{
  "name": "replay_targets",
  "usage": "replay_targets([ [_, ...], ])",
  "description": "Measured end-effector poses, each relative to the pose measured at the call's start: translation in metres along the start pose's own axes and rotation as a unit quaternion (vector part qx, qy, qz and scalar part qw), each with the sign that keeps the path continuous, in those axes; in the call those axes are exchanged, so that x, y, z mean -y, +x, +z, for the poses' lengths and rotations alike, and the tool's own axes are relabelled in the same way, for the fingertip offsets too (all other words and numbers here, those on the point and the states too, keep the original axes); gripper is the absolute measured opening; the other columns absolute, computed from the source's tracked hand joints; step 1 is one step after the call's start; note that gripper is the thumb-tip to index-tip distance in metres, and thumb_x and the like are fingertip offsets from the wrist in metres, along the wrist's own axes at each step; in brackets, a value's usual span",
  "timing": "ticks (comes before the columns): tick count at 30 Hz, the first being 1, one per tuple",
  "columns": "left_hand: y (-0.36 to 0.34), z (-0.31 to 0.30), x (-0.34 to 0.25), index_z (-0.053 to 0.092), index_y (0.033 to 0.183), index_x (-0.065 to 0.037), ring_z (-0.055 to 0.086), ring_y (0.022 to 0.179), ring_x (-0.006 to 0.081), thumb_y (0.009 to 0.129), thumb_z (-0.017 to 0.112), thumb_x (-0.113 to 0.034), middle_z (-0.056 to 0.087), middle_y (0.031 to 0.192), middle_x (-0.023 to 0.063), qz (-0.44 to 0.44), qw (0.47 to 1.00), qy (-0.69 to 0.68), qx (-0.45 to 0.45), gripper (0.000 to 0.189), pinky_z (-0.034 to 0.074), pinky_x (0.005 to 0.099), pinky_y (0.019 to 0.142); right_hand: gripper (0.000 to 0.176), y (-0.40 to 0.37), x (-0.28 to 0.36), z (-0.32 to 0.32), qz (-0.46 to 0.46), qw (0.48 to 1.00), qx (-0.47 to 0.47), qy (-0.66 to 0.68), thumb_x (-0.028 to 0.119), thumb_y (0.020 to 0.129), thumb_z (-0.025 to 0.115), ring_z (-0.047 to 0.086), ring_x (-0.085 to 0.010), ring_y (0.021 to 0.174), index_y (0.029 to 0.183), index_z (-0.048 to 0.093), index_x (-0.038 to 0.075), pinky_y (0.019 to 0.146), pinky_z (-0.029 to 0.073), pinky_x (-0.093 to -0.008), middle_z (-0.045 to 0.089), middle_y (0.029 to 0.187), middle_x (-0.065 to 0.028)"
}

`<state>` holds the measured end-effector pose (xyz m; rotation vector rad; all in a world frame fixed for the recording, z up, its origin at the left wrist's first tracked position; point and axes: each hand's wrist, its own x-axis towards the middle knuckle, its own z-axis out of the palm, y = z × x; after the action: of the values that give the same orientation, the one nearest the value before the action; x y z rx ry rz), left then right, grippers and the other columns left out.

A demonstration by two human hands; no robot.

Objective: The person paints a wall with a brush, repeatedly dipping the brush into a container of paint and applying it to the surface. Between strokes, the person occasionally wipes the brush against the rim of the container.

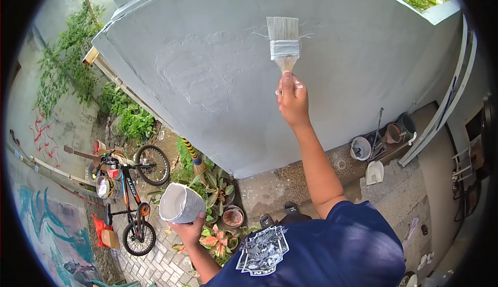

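Gripped by its handle, a wide paintbrush (pixel 284 48) with pale bristles and a white-smeared ferrule points upward in my right hand (pixel 292 99). The brush overlaps the grey wall (pixel 353 74) in this view, and specks of white paint mark my fingers. Fresh-looking textured patches show on the wall to the left of the brush. Low on the left, my left hand (pixel 191 230) holds a white paint-coated bucket (pixel 181 204) from beneath and beside it, its mouth tilted up. White coats the inside of the bucket.
A bicycle (pixel 136 199) stands at the left on the paving. Potted plants (pixel 217 238) and a broom (pixel 199 166) are below the wall's lower left corner. Along the wall's foot at right sit a white bucket (pixel 360 148), a dustpan (pixel 374 173) and a dark bucket (pixel 406 124).
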<state>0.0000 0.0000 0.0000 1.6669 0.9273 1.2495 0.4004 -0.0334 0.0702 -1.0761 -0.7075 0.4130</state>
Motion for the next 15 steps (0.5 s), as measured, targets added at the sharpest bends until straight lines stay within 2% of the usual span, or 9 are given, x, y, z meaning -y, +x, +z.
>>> replay_targets([
  [2, 0.003, 0.006, 0.008, 0.031, 0.133, 0.003, 0.055, 0.108, 0.0241, 0.061, 0.087, -0.028, 0.05, 0.12, 0.016, 0.003, 1.0, 0.02, 0.023, 0.096, 0.046, 0.0382, 0.094, 0.037, 0.012, -0.045, 0.0, -0.015, 0.986, -0.036, -0.162, 0.034, 0.099, 0.045, 0.043, -0.0133, 0.057, 0.081, 0.056, 0.004, 0.056, 0.041, -0.0332, 0.049, 0.061, -0.0016],
  [4, -0.027, 0.019, 0.021, 0.031, 0.132, 0.004, 0.056, 0.106, 0.0239, 0.061, 0.087, -0.027, 0.051, 0.119, 0.0154, -0.044, 0.998, -0.029, 0.025, 0.096, 0.046, 0.0376, 0.093, 0.039, -0.027, -0.124, -0.028, 0.026, 0.948, -0.024, -0.316, 0.034, 0.097, 0.046, 0.052, -0.0329, 0.059, 0.083, 0.055, -0.001, 0.062, 0.044, -0.0413, 0.058, 0.066, -0.0176],
  [5, -0.027, 0.021, 0.024, 0.031, 0.131, 0.004, 0.057, 0.104, 0.0237, 0.06, 0.088, -0.027, 0.052, 0.117, 0.0148, -0.055, 0.997, -0.049, 0.031, 0.095, 0.047, 0.0371, 0.091, 0.039, -0.053, -0.163, -0.034, 0.068, 0.942, -0.024, -0.327, 0.034, 0.096, 0.045, 0.057, -0.0417, 0.07, 0.087, 0.058, -0.002, 0.067, 0.046, -0.0429, 0.06, 0.074, -0.0238],
  [6, -0.03, 0.031, 0.02, 0.033, 0.13, 0.004, 0.057, 0.103, 0.0237, 0.06, 0.088, -0.027, 0.053, 0.117, 0.0149, -0.044, 0.996, -0.078, 0.004, 0.094, 0.048, 0.0363, 0.089, 0.041, -0.081, -0.188, -0.043, 0.136, 0.927, -0.003, -0.35, 0.037, 0.096, 0.044, 0.059, -0.0447, 0.082, 0.092, 0.06, -0.001, 0.074, 0.046, -0.0443, 0.062, 0.082, -0.0264],
  [9, -0.032, 0.027, 0.022, 0.033, 0.13, 0.004, 0.056, 0.105, 0.0239, 0.06, 0.088, -0.027, 0.052, 0.118, 0.0154, -0.054, 0.996, -0.057, 0.046, 0.094, 0.047, 0.037, 0.091, 0.054, -0.147, -0.293, -0.082, 0.344, 0.829, 0.02, -0.44, 0.042, 0.093, 0.046, 0.062, -0.0439, 0.09, 0.097, 0.062, -0.01, 0.081, 0.047, -0.0443, 0.064, 0.09, -0.0298],
  [10, -0.035, 0.023, 0.021, 0.033, 0.13, 0.004, 0.056, 0.105, 0.0239, 0.06, 0.088, -0.027, 0.052, 0.118, 0.0154, -0.056, 0.996, -0.054, 0.049, 0.094, 0.047, 0.037, 0.091, 0.054, -0.16, -0.306, -0.09, 0.348, 0.829, 0.019, -0.437, 0.042, 0.093, 0.046, 0.062, -0.0439, 0.09, 0.097, 0.062, -0.01, 0.081, 0.047, -0.0443, 0.064, 0.09, -0.0298],
  [12, -0.035, 0.024, 0.019, 0.031, 0.131, 0.003, 0.055, 0.107, 0.0248, 0.06, 0.088, -0.026, 0.051, 0.12, 0.0157, -0.055, 0.995, -0.066, 0.044, 0.095, 0.046, 0.0383, 0.094, 0.059, -0.161, -0.318, -0.097, 0.447, 0.81, -0.001, -0.379, 0.043, 0.092, 0.048, 0.063, -0.0428, 0.094, 0.097, 0.062, -0.015, 0.083, 0.048, -0.044, 0.064, 0.092, -0.0317],
  [14, -0.04, 0.021, 0.021, 0.03, 0.132, 0.002, 0.054, 0.109, 0.0255, 0.06, 0.088, -0.025, 0.049, 0.122, 0.0157, -0.07, 0.992, -0.1, 0.03, 0.097, 0.045, 0.0389, 0.095, 0.053, -0.123, -0.263, -0.075, 0.288, 0.865, -0.046, -0.408, 0.042, 0.092, 0.049, 0.065, -0.0365, 0.078, 0.09, 0.064, -0.01, 0.074, 0.049, -0.0432, 0.066, 0.079, -0.0245],
  [15, -0.044, 0.019, 0.021, 0.03, 0.132, 0.002, 0.054, 0.109, 0.0255, 0.06, 0.088, -0.025, 0.049, 0.122, 0.0157, -0.073, 0.992, -0.1, 0.033, 0.097, 0.045, 0.0389, 0.095, 0.05, -0.097, -0.213, -0.059, 0.32, 0.882, -0.053, -0.341, 0.04, 0.093, 0.05, 0.061, -0.0309, 0.068, 0.084, 0.063, -0.007, 0.067, 0.047, -0.0409, 0.063, 0.071, -0.0187],
])
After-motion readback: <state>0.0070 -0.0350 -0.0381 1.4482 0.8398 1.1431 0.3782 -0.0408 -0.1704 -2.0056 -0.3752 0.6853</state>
